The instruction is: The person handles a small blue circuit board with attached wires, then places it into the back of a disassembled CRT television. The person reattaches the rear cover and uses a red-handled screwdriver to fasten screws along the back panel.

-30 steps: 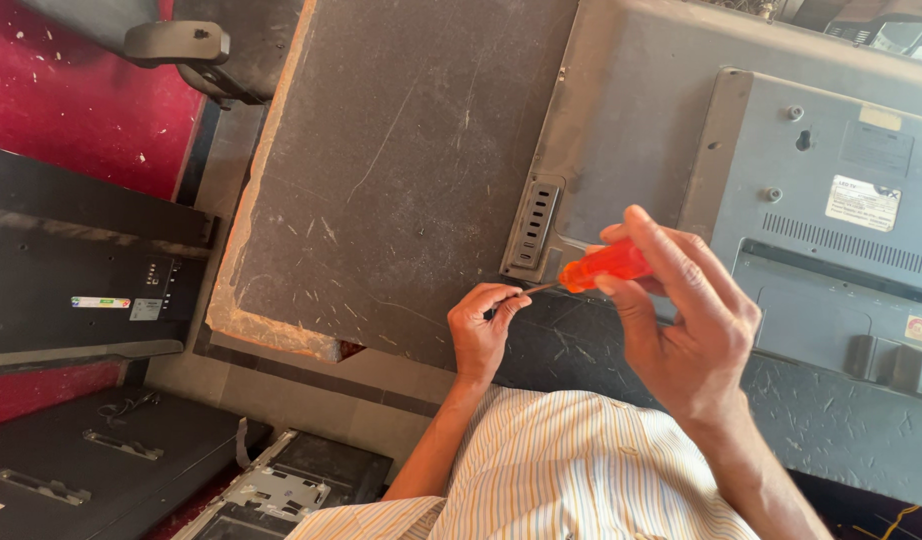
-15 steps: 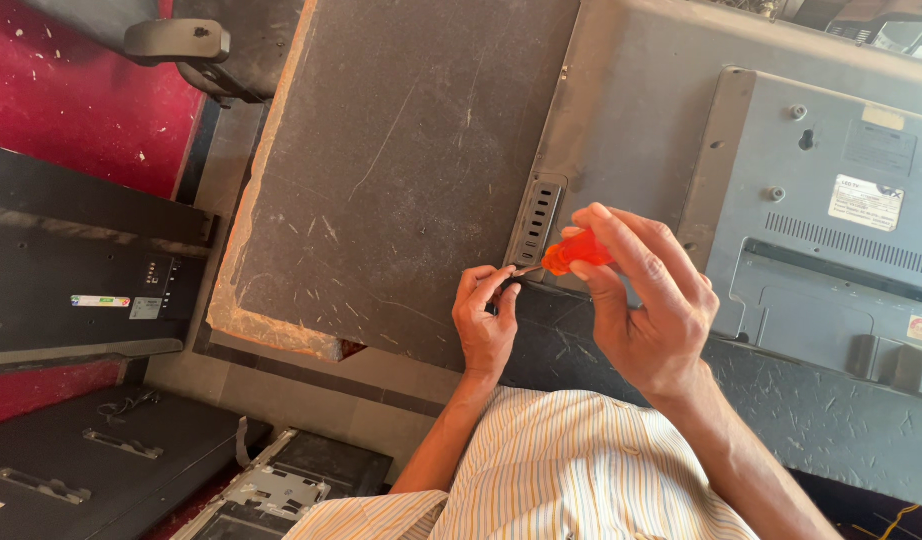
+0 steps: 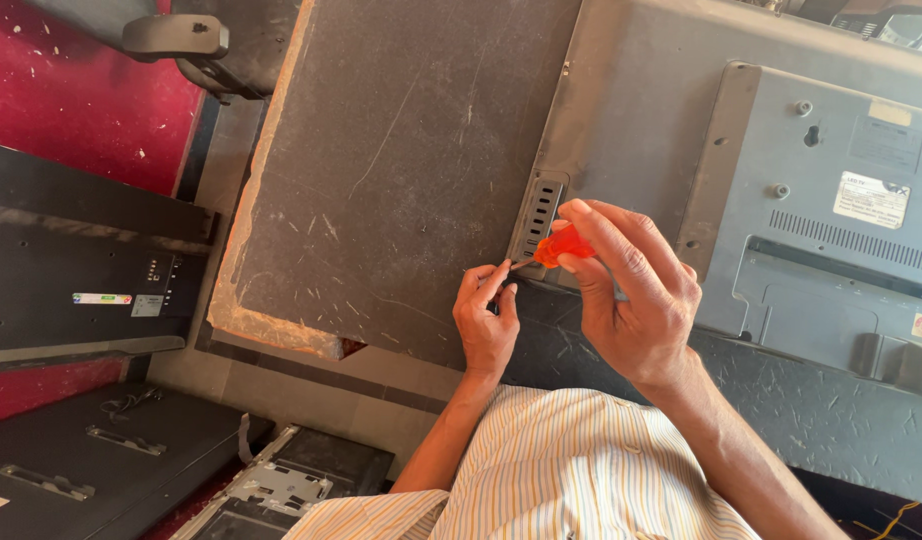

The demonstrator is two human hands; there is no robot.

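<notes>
My right hand (image 3: pixel 636 300) grips a screwdriver by its orange handle (image 3: pixel 559 245), shaft pointing left toward the lower corner of a grey flat-screen set's back panel (image 3: pixel 641 130). My left hand (image 3: pixel 486 320) pinches the screwdriver's tip with thumb and forefinger, right at the panel's edge, just below a small vented slot (image 3: pixel 538 218). The set lies face down on a scratched dark worktop (image 3: pixel 401 170). A lighter grey raised cover (image 3: pixel 831 210) with a sticker and vents occupies the set's right half. My striped shirt sleeves fill the bottom of the view.
A black set's back (image 3: pixel 81 270) leans at the left against a red surface (image 3: pixel 71 100). More black panels (image 3: pixel 91 460) and a metal bracket (image 3: pixel 276 485) lie at the lower left. A black stand base (image 3: pixel 176 35) sits at the top left.
My right hand swung the orange handle left and down, closer to the vented slot. My left hand stayed by the panel's edge, fingers closing on the tip.
</notes>
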